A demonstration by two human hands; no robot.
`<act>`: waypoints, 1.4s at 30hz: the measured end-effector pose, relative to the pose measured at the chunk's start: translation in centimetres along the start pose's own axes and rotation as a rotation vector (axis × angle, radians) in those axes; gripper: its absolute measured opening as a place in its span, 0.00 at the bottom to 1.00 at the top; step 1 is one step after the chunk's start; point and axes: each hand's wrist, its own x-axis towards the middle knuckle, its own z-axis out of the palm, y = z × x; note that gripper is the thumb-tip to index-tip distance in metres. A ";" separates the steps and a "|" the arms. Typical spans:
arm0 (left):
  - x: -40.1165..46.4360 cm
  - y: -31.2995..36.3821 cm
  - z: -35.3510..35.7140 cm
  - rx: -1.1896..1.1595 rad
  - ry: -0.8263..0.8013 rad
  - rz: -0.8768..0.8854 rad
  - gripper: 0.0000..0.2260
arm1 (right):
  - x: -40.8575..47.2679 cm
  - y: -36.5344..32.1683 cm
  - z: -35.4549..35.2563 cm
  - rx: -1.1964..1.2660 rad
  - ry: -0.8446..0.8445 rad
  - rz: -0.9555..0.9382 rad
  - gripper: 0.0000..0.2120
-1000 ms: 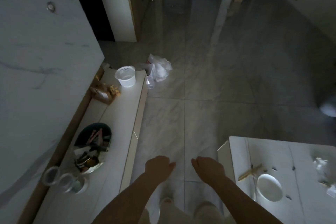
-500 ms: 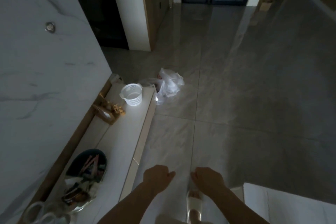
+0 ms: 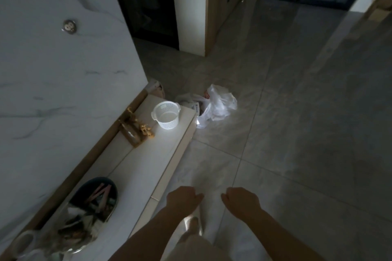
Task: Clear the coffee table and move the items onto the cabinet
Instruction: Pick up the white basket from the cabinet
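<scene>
A long low white cabinet (image 3: 140, 167) runs along the marble wall at the left. On it stand a white perforated basket (image 3: 165, 117) at the far end, a small gold ornament (image 3: 135, 131) beside it, a dark oval tray (image 3: 89, 214) full of small items, and a glass cup (image 3: 23, 241) at the near left corner. My left hand (image 3: 183, 198) and my right hand (image 3: 240, 199) hang in loose fists over the floor, right of the cabinet's edge, holding nothing. The coffee table is out of view.
A crumpled white plastic bag (image 3: 214, 105) lies on the grey tiled floor (image 3: 297, 133) just past the cabinet's far end. A dark doorway (image 3: 148, 2) and a wooden door frame (image 3: 214, 6) stand beyond. My foot in a light slipper (image 3: 192, 225) shows below my hands.
The view has swung up and to the left, so the white coffee table at lower right has left the frame. Both hands stay closed and held in front.
</scene>
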 end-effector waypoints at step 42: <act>29.9 7.6 -21.7 -0.794 0.172 -0.630 0.20 | 43.2 -2.6 -26.4 -0.439 -0.294 -0.574 0.17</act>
